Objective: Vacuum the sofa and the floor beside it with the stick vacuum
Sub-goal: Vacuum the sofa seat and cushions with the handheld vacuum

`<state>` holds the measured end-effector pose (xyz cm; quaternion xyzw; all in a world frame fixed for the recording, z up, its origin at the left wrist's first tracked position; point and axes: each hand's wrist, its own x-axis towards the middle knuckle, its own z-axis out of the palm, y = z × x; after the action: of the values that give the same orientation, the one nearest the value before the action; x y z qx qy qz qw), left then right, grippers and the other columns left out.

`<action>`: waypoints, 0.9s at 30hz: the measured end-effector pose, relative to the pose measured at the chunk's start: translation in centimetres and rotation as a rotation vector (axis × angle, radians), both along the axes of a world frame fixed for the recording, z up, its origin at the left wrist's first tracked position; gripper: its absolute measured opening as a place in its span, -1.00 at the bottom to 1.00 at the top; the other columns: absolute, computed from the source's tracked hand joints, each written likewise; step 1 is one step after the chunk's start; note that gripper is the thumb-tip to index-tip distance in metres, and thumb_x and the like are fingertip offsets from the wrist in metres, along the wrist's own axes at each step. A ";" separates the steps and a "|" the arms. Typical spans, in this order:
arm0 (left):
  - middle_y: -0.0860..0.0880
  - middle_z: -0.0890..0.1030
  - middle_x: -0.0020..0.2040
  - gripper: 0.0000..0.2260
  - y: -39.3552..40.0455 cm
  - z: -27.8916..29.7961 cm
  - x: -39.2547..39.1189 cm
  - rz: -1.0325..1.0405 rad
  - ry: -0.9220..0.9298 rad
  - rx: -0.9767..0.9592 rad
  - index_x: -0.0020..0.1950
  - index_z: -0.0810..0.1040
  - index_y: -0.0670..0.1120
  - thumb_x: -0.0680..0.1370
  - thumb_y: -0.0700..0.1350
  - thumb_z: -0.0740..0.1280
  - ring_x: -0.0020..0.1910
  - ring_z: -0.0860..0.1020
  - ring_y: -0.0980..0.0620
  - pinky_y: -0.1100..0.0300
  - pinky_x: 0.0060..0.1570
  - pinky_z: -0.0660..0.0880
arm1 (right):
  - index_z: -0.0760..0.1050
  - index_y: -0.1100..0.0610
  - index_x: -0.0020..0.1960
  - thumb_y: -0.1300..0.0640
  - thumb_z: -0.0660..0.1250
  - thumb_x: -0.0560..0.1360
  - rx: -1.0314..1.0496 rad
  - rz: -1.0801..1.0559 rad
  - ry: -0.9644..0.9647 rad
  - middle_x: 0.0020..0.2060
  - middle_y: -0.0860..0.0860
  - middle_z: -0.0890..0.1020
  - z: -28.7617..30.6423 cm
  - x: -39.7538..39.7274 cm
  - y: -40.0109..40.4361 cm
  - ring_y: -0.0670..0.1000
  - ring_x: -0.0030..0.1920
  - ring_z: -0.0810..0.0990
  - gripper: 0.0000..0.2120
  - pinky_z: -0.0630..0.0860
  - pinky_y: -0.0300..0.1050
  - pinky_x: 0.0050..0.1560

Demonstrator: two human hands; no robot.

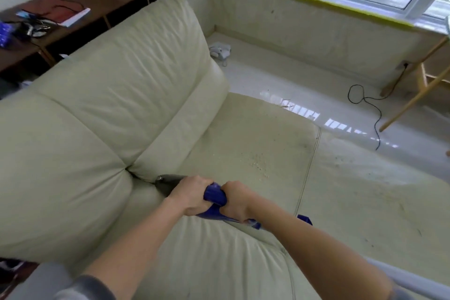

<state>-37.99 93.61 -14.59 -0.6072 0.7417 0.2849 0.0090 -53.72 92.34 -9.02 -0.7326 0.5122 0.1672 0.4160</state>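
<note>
Mostly hidden by 2 hands [192,196], the vacuum [214,193] nozzle meets the sofa [136,95] crease.

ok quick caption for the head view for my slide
Both hands, left hand and right hand, grip the blue vacuum, its nozzle at the sofa crease.

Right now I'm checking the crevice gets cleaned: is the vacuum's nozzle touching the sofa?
Touching. The head view shows the nozzle tip pushed into the sofa crease between backrest and seat.
</note>
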 end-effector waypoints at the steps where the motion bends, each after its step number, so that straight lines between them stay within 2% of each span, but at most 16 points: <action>1: 0.02 0.64 -0.12 -0.83 -0.2 -0.4 0.5 -0.020 -0.017 0.018 -0.04 0.50 0.03 0.38 -0.06 0.30 -0.22 0.50 0.01 0.20 -0.22 0.33 | 0.44 0.14 -0.04 0.26 0.25 0.42 0.004 -0.029 -0.008 -0.26 0.08 0.55 -0.7 0.6 0.2 0.07 -0.31 0.50 -0.87 0.41 -0.21 -0.39; 3: 0.03 0.64 -0.10 -0.81 -0.7 -0.8 1.3 -0.050 -0.033 0.032 -0.03 0.52 0.03 0.37 -0.08 0.29 -0.16 0.55 -0.02 0.19 -0.20 0.35 | 0.46 0.16 0.02 0.24 0.26 0.43 0.003 -0.078 -0.011 -0.17 0.12 0.59 -1.8 1.6 0.3 0.11 -0.22 0.54 -0.83 0.49 -0.16 -0.26; 5: 0.03 0.64 -0.05 -0.78 -1.1 -1.2 1.5 -0.034 -0.040 0.013 0.02 0.53 0.04 0.39 -0.07 0.30 -0.09 0.58 -0.04 0.17 -0.15 0.41 | 0.49 0.18 0.10 0.22 0.27 0.45 -0.014 -0.091 0.016 -0.07 0.14 0.62 -2.3 2.1 -0.1 0.11 -0.17 0.54 -0.77 0.48 -0.13 -0.18; 8: 0.05 0.61 0.09 -0.71 -2.1 -2.1 1.1 0.061 -0.013 -0.008 0.16 0.52 0.05 0.45 -0.02 0.30 0.04 0.57 -0.05 0.12 -0.02 0.46 | 0.47 0.15 0.13 0.20 0.27 0.46 -0.071 -0.099 0.082 -0.08 0.11 0.59 -2.5 1.9 -2.2 0.09 -0.19 0.50 -0.76 0.41 -0.15 -0.20; 11: 0.04 0.55 0.20 -0.64 -2.4 -2.5 0.1 0.106 0.011 0.009 0.27 0.47 0.04 0.47 0.00 0.26 0.14 0.50 -0.07 0.06 0.11 0.47 | 0.47 0.14 0.13 0.15 0.28 0.45 -0.108 -0.058 0.137 -0.07 0.09 0.60 -2.2 1.1 -3.2 0.08 -0.19 0.51 -0.74 0.42 -0.14 -0.20; 13: 0.03 0.57 0.15 -0.65 -2.2 -2.4 -0.3 0.061 -0.009 0.022 0.23 0.47 0.02 0.45 -0.01 0.26 0.10 0.52 -0.07 0.07 0.08 0.48 | 0.46 0.14 0.12 0.15 0.29 0.45 -0.066 -0.037 0.154 -0.09 0.09 0.59 -1.9 0.7 -2.8 0.08 -0.17 0.53 -0.75 0.44 -0.14 -0.20; 15: 0.03 0.60 0.04 -0.72 -2.1 -1.9 -0.2 -0.001 -0.014 -0.006 0.11 0.50 0.02 0.41 -0.02 0.27 0.00 0.56 -0.06 0.11 -0.03 0.49 | 0.44 0.14 0.05 0.19 0.27 0.44 -0.024 -0.051 0.118 -0.20 0.06 0.56 -1.4 0.3 -2.4 0.09 -0.19 0.55 -0.82 0.47 -0.14 -0.22; 18: 0.06 0.62 -0.08 -0.77 -2.0 -1.2 0.2 -0.022 0.041 -0.046 -0.01 0.51 0.04 0.36 0.01 0.24 -0.10 0.58 -0.04 0.11 -0.11 0.50 | 0.41 0.15 -0.04 0.25 0.23 0.44 0.011 -0.031 0.067 -0.35 0.02 0.48 -0.1 0.1 -2.3 0.07 -0.31 0.51 -0.89 0.47 -0.17 -0.36; 20: 0.05 0.64 -0.07 -0.70 -2.0 -1.1 0.4 -0.005 0.054 -0.074 0.02 0.52 0.04 0.34 0.03 0.20 -0.10 0.58 -0.04 0.09 -0.08 0.51 | 0.41 0.15 -0.04 0.24 0.24 0.44 -0.030 -0.001 0.076 -0.34 0.02 0.48 0.2 0.6 -2.6 0.07 -0.29 0.51 -0.89 0.45 -0.18 -0.35; 22: 0.04 0.64 -0.07 -0.68 -2.1 -1.1 0.8 0.024 0.058 -0.089 0.04 0.52 0.04 0.33 0.04 0.18 -0.10 0.58 -0.05 0.10 -0.07 0.51 | 0.38 0.13 -0.02 0.23 0.27 0.44 -0.067 0.013 0.108 -0.30 0.01 0.48 0.3 1.4 -2.9 0.07 -0.23 0.52 -0.87 0.46 -0.14 -0.25; 27: 0.03 0.63 -0.10 -0.81 -2.2 -1.2 0.9 0.025 0.046 -0.046 -0.02 0.48 0.04 0.39 0.01 0.23 -0.11 0.58 -0.06 0.12 -0.13 0.47 | 0.35 0.13 -0.02 0.22 0.27 0.46 -0.063 -0.006 0.144 -0.29 0.01 0.46 -0.1 1.8 -2.6 0.06 -0.22 0.50 -0.86 0.44 -0.12 -0.23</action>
<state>-37.05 91.45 -15.80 -0.6098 0.7404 0.2816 -0.0255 -51.89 89.77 -9.13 -0.7298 0.5482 0.2019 0.3552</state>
